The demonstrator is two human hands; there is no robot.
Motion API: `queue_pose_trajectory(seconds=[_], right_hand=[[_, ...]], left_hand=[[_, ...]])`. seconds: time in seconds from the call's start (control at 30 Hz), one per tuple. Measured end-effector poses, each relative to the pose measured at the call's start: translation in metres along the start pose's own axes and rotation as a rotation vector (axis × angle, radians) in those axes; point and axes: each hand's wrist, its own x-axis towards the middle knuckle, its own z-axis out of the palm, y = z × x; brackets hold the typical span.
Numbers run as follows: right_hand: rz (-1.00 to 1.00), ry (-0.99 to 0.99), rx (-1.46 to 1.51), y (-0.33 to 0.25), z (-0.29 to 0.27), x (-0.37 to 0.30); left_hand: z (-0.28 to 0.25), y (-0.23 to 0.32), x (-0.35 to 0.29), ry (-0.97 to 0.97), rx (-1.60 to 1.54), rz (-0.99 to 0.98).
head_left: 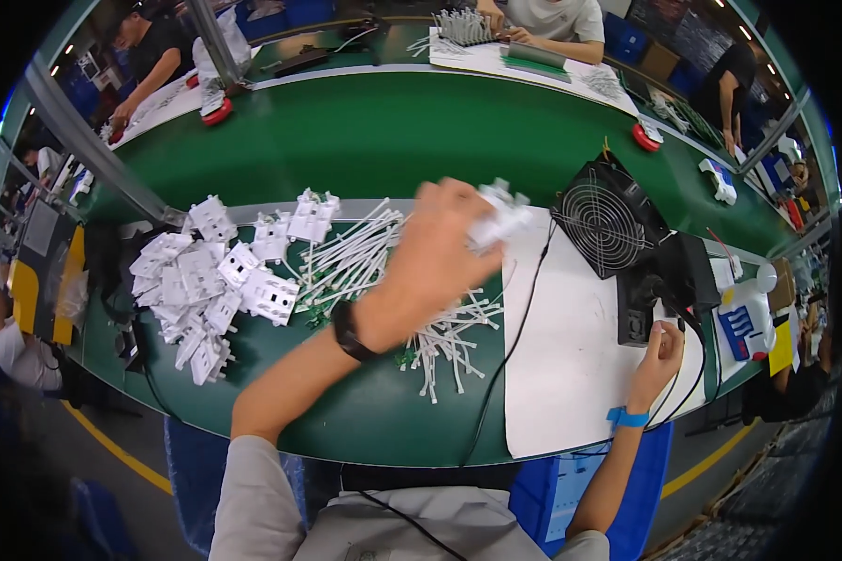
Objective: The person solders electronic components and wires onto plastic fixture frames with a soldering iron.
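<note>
My left hand (430, 262), smeared by motion, is raised over the middle of the bench. It grips a white plastic housing (500, 217), also blurred. Beneath that arm lie white cable leads (360, 245) with small green circuit boards among them. More white leads with connector ends (449, 341) spread toward the front. To the left is a heap of white plastic housings (192, 280). My right hand (660, 363) is at the lower edge of a black box-shaped device (634, 309), its fingers curled together. Whatever they may hold is too small to tell.
A black fan with a wire grille (603, 220) stands at the right, cables trailing from it. White paper (557, 374) covers the bench's right part. A white bottle with a blue label (747, 323) stands farther right. Beyond the bench runs a green conveyor belt (393, 131); co-workers sit across it.
</note>
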Motion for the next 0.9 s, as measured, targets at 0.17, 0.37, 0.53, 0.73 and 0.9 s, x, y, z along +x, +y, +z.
queue_pose_trajectory(seconds=[0.17, 0.37, 0.53, 0.73, 0.9], right_hand=[[-0.001, -0.046, 0.011, 0.002, 0.003, -0.003], [0.025, -0.093, 0.043, 0.014, -0.005, 0.001], [0.03, -0.108, 0.069, 0.013, -0.003, -0.001], [0.058, -0.119, 0.028, 0.011, -0.006, -0.005], [0.045, -0.192, -0.024, 0.003, -0.02, -0.021]], left_hand=[[-0.08, -0.08, -0.013, 0.23, 0.293, -0.141], [-0.119, -0.11, -0.064, 0.229, 0.468, -0.32], [-0.104, -0.124, -0.081, 0.177, 0.563, -0.334], [-0.111, -0.12, -0.081, 0.192, 0.622, -0.287], [-0.151, -0.09, -0.099, 0.094, 0.613, -0.294]])
